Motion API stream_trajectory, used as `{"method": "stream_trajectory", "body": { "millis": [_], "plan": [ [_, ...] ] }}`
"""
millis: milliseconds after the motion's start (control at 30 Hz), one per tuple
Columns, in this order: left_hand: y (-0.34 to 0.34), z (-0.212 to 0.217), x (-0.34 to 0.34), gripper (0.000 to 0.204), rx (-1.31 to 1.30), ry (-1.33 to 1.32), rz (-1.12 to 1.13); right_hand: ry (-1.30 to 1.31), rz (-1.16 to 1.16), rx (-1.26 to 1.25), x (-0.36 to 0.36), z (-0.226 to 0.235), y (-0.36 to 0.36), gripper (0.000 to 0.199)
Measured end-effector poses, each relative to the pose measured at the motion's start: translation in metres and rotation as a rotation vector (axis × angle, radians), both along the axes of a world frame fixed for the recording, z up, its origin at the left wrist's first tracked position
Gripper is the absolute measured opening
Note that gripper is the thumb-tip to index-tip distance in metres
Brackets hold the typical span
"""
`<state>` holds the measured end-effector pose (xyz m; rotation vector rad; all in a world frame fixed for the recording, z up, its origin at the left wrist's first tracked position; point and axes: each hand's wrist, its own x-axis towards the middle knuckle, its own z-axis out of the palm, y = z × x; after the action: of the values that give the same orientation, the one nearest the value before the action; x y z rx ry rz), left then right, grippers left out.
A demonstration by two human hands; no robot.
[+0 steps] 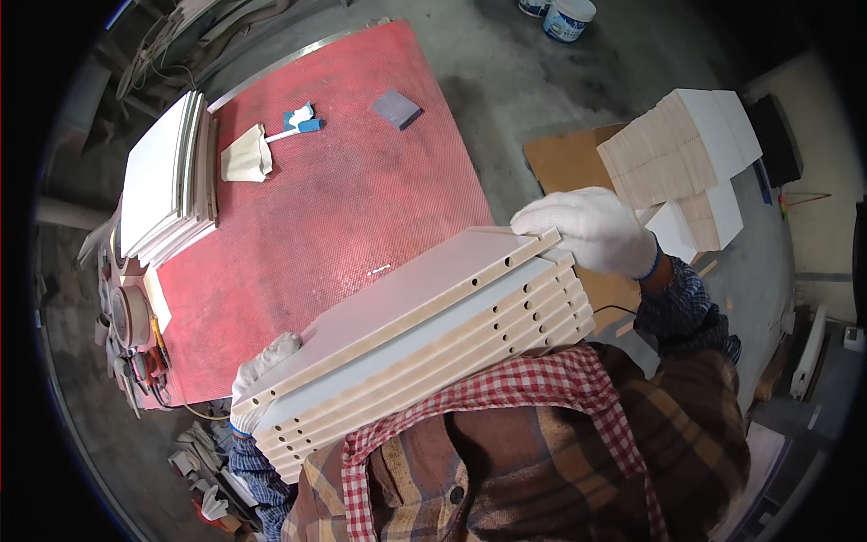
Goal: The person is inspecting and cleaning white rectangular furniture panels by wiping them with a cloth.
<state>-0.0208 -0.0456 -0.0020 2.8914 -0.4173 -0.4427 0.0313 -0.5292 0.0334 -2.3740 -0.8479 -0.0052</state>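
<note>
I carry a stack of several white-faced boards [411, 307] with pale drilled edges, pressed against my chest. My left hand [257, 375], in a white glove, grips the stack's near left corner. The right corner is held by my right hand [591, 230], also gloved, which wraps over the top far edge. The stack hangs over the near edge of a red-topped table [334, 190].
On the red table lie a pile of white panels [167, 176], a folded cloth [244, 154], a blue-handled tool [302, 122] and a grey block [397, 108]. Stacked white boards [686, 149] rest on cardboard [564, 163] at right. Paint buckets [567, 18] stand on the concrete floor.
</note>
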Motion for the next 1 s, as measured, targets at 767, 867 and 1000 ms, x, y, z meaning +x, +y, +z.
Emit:
{"method": "stream_trajectory", "body": {
  "millis": [767, 867, 1000],
  "plan": [
    [0.045, -0.262, -0.011, 0.035, -2.885, 1.817, -0.266, 0.493, -0.109, 0.569, -0.003, -0.174, 0.032, 0.032],
    [0.065, -0.288, -0.005, 0.035, -2.898, 1.893, -0.290, 0.557, -0.191, 0.664, -0.007, -0.184, 0.035, 0.036],
    [0.073, -0.301, 0.009, 0.034, -2.954, 2.043, -0.313, 0.863, -0.415, 0.842, -0.009, -0.185, 0.038, 0.043]
  ]
}}
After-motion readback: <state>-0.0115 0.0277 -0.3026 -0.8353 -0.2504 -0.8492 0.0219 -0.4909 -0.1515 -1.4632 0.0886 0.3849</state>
